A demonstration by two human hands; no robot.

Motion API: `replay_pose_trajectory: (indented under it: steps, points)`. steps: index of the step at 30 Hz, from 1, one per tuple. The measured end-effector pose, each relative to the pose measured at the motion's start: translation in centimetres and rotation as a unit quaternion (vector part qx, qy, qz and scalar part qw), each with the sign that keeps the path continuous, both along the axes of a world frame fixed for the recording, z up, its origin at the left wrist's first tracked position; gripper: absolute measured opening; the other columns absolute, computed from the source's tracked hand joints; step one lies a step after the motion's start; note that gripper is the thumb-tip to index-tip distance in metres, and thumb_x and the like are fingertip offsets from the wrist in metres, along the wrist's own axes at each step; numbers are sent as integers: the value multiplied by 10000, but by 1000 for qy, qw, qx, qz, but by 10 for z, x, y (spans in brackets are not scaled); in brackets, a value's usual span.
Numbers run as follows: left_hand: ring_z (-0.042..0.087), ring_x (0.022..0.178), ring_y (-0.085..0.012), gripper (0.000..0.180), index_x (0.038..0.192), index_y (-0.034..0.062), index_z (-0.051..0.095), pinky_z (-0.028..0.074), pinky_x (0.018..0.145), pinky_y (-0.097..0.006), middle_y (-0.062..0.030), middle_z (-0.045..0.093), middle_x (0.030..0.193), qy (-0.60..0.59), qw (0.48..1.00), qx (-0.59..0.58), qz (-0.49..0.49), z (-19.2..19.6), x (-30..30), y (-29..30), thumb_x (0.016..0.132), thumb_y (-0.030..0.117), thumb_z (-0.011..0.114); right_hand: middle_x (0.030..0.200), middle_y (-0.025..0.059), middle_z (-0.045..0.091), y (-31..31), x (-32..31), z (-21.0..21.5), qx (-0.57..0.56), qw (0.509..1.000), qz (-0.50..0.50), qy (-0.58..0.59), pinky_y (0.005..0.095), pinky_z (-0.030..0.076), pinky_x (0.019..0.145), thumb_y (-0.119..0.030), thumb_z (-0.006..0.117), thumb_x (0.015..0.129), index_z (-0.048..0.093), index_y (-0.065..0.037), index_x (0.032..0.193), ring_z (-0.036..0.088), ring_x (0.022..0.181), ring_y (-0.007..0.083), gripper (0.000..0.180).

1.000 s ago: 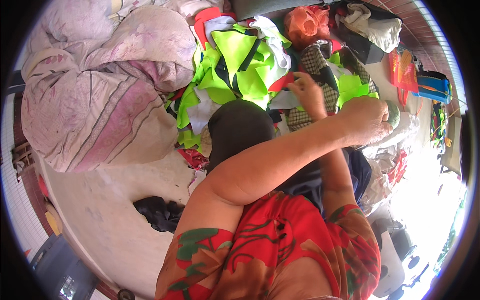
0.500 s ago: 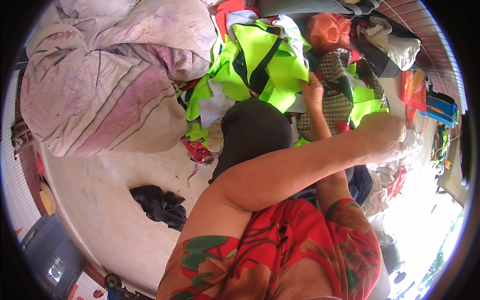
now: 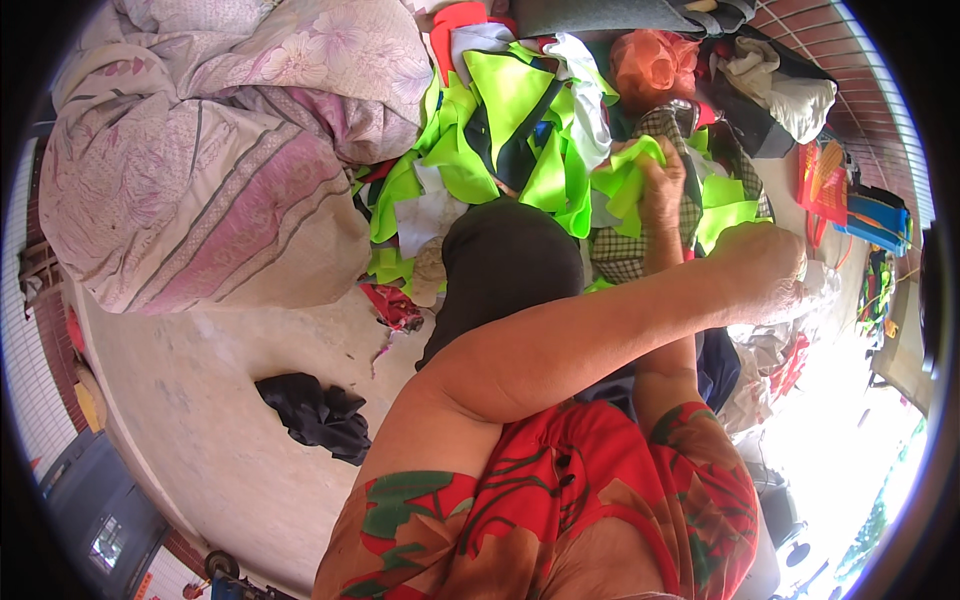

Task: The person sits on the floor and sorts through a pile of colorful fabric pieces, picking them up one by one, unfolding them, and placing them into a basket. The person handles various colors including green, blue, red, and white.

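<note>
My right hand (image 3: 662,185) is closed on a neon-green fabric scrap (image 3: 625,180), lifted at the right side of a loose pile. That pile of neon-green fabric scraps (image 3: 460,150) also holds white, grey and black pieces. My left forearm crosses over my right arm. At its end my left hand (image 3: 765,268) is bent downward on the right, above crumpled whitish plastic (image 3: 770,355); its fingers are hidden from view. Beyond my right hand lies black-and-white checked cloth (image 3: 665,130), with another green scrap (image 3: 725,208) beside it.
A large pink floral cloth bundle (image 3: 220,180) fills the left. Black cloth (image 3: 315,415) lies on the pale floor. An orange plastic bag (image 3: 655,65) and a dark bag with white cloth (image 3: 785,90) stand far right, near a blue container (image 3: 878,218).
My right hand has drawn a neon-green scrap away from the pile, moving it slightly right. My left hand stays almost where it was.
</note>
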State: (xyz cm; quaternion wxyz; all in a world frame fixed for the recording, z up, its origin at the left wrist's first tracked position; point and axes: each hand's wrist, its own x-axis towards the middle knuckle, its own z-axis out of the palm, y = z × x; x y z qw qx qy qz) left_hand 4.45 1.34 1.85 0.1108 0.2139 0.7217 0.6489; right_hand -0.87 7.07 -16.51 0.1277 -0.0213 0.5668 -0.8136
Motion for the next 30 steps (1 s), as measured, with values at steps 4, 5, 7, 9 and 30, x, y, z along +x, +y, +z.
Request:
replay_pose_trajectory:
  steps: [4,5,7,9,30]
  points:
    - [625,768,-360,258,861,-19,607,479,704,-428,-205,624,755,-15,1000,-8,-4,6,0,-10,747,211,630,916,91,594,-20,0,-58,305,948,-90,17,289,470,778,-73,658,718,541,-29,1048,577,847,180,353]
    - [632,764,-347,266,845,-7,620,488,698,-422,-194,632,764,-11,1000,-10,1,5,0,-7,748,240,640,967,117,591,-17,2,-83,355,929,-91,43,314,463,813,-100,691,692,519,-33,1125,577,892,218,471]
    - [645,757,-320,289,812,16,647,507,687,-409,-171,648,782,-4,1000,-14,12,0,1,-1,750,298,659,1246,174,522,-3,4,-132,463,885,-46,25,315,425,934,-68,746,645,408,9,1318,524,1113,250,757]
    - [632,733,-346,252,823,-3,622,492,674,-417,-192,631,750,7,1000,3,4,1,1,-2,743,234,648,1301,176,474,7,13,-170,452,890,-10,-58,331,413,949,-63,772,604,295,-1,1390,493,1150,270,922]
    - [629,672,-335,190,777,18,599,498,612,-429,-160,616,681,21,999,-37,10,-4,16,4,755,201,644,1213,124,502,-13,16,-167,576,817,-22,25,380,442,891,-196,813,562,480,-93,1196,511,1113,296,723]
